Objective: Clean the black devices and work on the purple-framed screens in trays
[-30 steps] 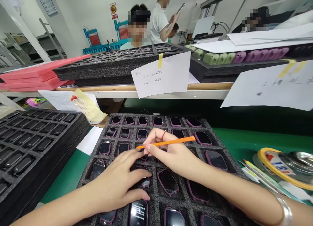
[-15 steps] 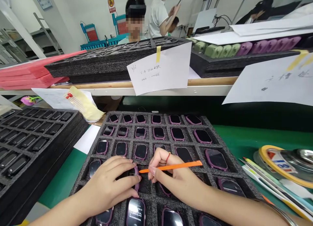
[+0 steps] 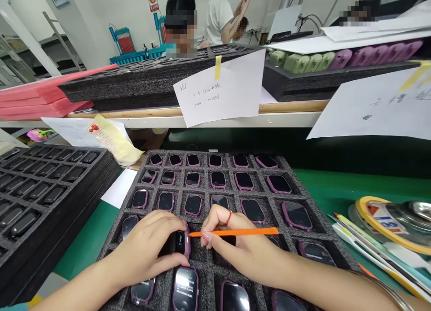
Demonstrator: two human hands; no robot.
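A black foam tray [image 3: 210, 266] in front of me holds several purple-framed smartwatches in square pockets. My left hand [image 3: 153, 241] grips one smartwatch [image 3: 183, 243], tilted on its side with its purple edge facing right and its screen lit. In my right hand [image 3: 225, 232] is a thin orange stick [image 3: 249, 232], pinched like a pen. The stick's pointed left end meets the side of the tilted watch. Just below lies another watch [image 3: 186, 289] with white text on its screen. My palms and forearms hide some pockets.
Left stands a stack of foam trays [image 3: 84, 181] with black watches. On the right are pens [image 3: 373, 252] and a round jar [image 3: 390, 221] with a yellow rim. A shelf [image 3: 286, 118] with trays and hanging paper [image 3: 222, 95] crosses ahead; people are behind it.
My left hand has closed on a watch and turned it on its side. My right hand has come down and right, bringing the orange stick's tip to the watch's edge.
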